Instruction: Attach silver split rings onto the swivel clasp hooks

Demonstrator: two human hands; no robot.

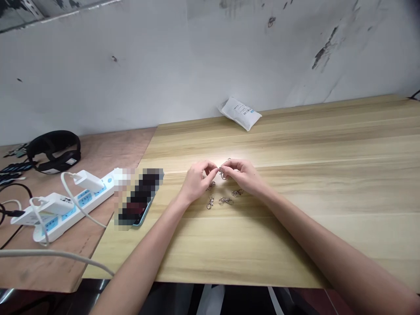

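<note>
My left hand and my right hand meet above the wooden table, with their fingertips pinched together. Between them is a small silver keychain clasp, largely covered by the fingers. More such clasps with rings lie close by: one clasp below my left hand, another clasp in the middle, and a third clasp under my right wrist. Beside my left thumb a further clasp is partly hidden. Something thin and metallic shows just behind my right fingers.
A phone with a blurred screen lies left of my forearm. On the lower brown board sit a white power strip with plugged-in chargers and cables, and a black headset. A white packet rests against the back wall.
</note>
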